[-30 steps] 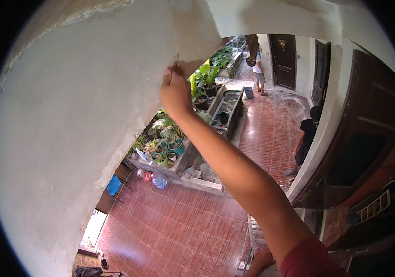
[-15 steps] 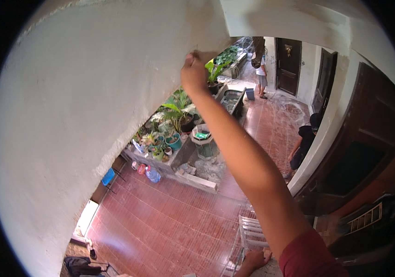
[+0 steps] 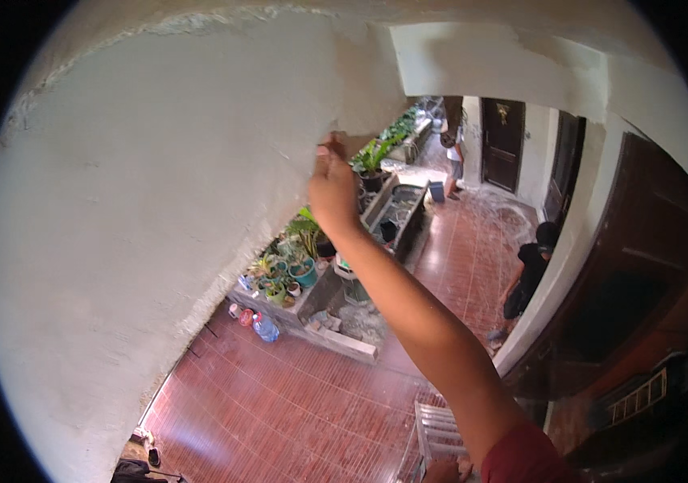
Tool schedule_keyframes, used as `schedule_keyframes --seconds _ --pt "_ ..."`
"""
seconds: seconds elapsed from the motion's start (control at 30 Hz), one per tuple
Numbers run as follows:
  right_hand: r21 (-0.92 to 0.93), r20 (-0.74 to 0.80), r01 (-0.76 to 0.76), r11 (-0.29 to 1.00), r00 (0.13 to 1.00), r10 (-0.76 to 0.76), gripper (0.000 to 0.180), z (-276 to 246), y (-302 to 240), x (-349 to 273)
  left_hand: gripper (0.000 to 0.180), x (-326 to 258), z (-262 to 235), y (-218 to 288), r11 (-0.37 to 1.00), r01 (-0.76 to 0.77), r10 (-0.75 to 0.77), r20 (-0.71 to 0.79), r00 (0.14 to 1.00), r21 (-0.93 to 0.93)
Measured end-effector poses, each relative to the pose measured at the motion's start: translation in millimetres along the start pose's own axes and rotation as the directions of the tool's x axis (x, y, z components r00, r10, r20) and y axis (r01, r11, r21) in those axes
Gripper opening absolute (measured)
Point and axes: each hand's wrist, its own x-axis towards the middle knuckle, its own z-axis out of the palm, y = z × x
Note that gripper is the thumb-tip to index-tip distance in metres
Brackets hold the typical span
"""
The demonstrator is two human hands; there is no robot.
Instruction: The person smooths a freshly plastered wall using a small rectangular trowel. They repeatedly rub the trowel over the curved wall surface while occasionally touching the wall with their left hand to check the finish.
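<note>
My right hand [image 3: 333,181] is raised with the arm stretched out, close to the grey plastered surface [image 3: 159,177] of a slanting wall. Its fingers are bent together near the wall's lower edge, and whatever they hold is hidden by the hand. A darker, damp-looking patch [image 3: 364,76] marks the plaster above it. My left hand [image 3: 442,471] is low at the bottom edge, beside a pale slatted metal ladder [image 3: 439,427]. Most of that hand is cut off, so its grip cannot be made out.
Below lies a red tiled floor [image 3: 280,402]. Potted plants [image 3: 302,270] line a concrete planter [image 3: 344,344], with a water jug [image 3: 264,327] beside it. One person [image 3: 454,157] stands far off; another, in black [image 3: 527,270], is near the right doorway. A dark door [image 3: 601,266] stands at right.
The view has tilted, so the scene sits lower. My right hand appears lower, still near the wall, fingers still bent. My left hand has sunk further toward the bottom edge.
</note>
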Motion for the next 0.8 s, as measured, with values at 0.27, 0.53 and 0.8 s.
schedule_keyframes --seconds 0.27,0.53,0.8 --pt "-0.142 -0.004 0.044 0.989 0.999 -0.045 0.037 0.2 -19.5 -0.3 0.059 -3.0 53.2 -21.7 0.995 -0.101 0.086 -0.372 0.924 -0.021" --pt "-0.171 0.156 -0.018 0.985 0.987 0.045 0.047 1.1 -16.9 -5.5 0.066 -0.1 57.4 -19.8 0.999 0.005 -0.011 -0.148 0.989 -0.036" --pt "-0.027 0.115 -0.042 0.999 0.992 0.045 0.037 2.8 -56.8 -27.7 0.068 -0.2 41.1 -14.0 0.999 -0.009 0.003 -0.121 0.993 -0.046"
